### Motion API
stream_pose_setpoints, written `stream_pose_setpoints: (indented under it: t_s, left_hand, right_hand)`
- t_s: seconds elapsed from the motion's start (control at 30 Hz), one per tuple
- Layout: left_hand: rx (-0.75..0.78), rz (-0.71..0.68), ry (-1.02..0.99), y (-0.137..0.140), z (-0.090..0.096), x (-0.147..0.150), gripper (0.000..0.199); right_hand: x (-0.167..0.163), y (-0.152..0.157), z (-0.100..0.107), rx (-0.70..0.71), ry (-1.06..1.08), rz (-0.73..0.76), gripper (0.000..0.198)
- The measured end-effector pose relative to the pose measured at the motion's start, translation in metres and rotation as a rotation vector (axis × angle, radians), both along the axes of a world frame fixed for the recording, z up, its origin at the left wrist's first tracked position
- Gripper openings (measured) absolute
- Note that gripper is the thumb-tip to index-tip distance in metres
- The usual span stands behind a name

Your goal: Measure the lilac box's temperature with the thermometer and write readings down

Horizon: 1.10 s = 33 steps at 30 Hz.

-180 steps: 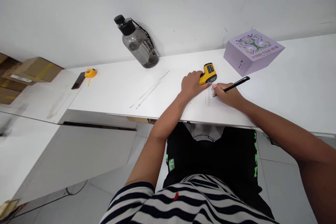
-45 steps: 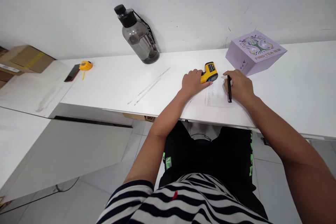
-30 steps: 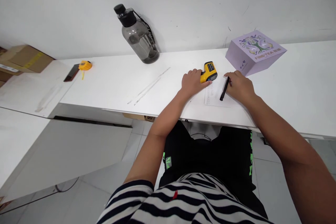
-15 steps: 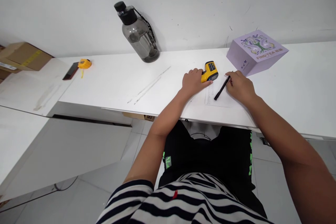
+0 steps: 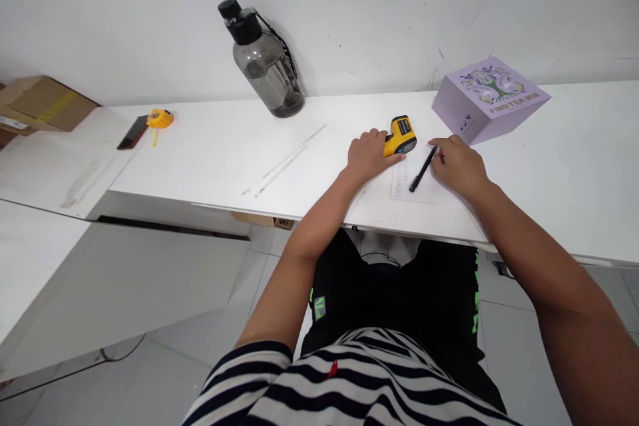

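Note:
My left hand (image 5: 368,154) is closed around the handle of a yellow-and-black infrared thermometer (image 5: 402,136), which rests on the white table with its head pointing away to the right. The thumb lies along its near side. My right hand (image 5: 458,161) is resting on the table, fingers curled at the upper end of a black pen (image 5: 422,170). The pen slants down to the left, with its clip at the lower end. Between my hands lies a white sheet of paper (image 5: 414,197) bearing faint rows of marks, too small to read.
A lilac tea box (image 5: 474,106) stands just behind my right hand. Against the wall stands a grey water bottle (image 5: 269,73). Farther left are a yellow tape measure (image 5: 160,118), a dark flat object (image 5: 132,133) and a cardboard box (image 5: 50,103). The table's front edge runs below my forearms.
The pen's lower end has shifted very slightly right and its clip now shows. Both hands keep nearly the same places; the view has tilted a little.

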<state>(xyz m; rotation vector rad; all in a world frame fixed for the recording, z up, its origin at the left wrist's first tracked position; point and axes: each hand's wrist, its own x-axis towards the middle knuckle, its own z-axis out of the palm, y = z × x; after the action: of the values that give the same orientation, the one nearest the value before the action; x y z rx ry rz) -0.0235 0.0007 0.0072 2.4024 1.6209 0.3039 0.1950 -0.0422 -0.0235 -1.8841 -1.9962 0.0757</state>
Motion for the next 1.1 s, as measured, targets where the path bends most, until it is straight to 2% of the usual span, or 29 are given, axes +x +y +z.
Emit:
stream_pose_setpoints:
  t_s: [0.13,0.23,0.33,0.47,0.53,0.6,0.7,0.8,0.87,0.93,1.03,1.1]
  left_hand:
    - [-0.001,-0.002,0.017,0.0,0.0,-0.001,0.064]
    - [0.003,-0.005,0.025,0.001,-0.001,-0.001,0.064]
    - [0.032,0.003,0.04,0.001,-0.004,0.0,0.064]
    - [0.057,0.011,0.05,-0.001,-0.004,-0.001,0.064]
    - [0.04,0.01,0.05,-0.001,-0.002,-0.003,0.064]
    - [0.009,-0.017,0.045,-0.001,0.001,-0.005,0.063]
    - [-0.025,-0.082,0.028,0.001,0.004,-0.009,0.064]
    - [-0.028,-0.105,0.037,0.001,0.006,-0.011,0.062]
    - [-0.034,-0.113,0.045,0.0,0.007,-0.011,0.06]
    - [-0.041,-0.115,0.045,-0.001,0.008,-0.011,0.058]
    - [-0.036,-0.11,0.042,-0.002,0.009,-0.01,0.056]
    - [-0.033,-0.106,0.038,-0.001,0.008,-0.009,0.056]
  right_hand:
    - [0.0,-0.001,0.001,-0.015,-0.001,-0.004,0.047]
    - [-0.002,-0.002,0.003,0.038,0.026,0.011,0.045]
    - [-0.002,-0.003,0.01,0.19,0.098,0.017,0.038]
    - [0.013,0.001,0.019,0.45,0.13,-0.073,0.032]
    - [0.031,0.008,0.018,0.597,0.135,-0.091,0.037]
    - [0.053,0.018,0.012,0.688,0.13,-0.116,0.05]
    - [0.083,0.032,0.002,0.636,0.056,-0.21,0.061]
    - [0.096,0.035,-0.003,0.516,0.051,-0.302,0.089]
    - [0.092,0.031,0.001,0.375,0.097,-0.346,0.111]
    - [0.081,0.025,0.008,0.205,0.124,-0.38,0.122]
    - [0.063,0.019,0.022,-0.017,0.134,-0.439,0.126]
    - [0.057,0.019,0.028,-0.107,0.133,-0.504,0.126]
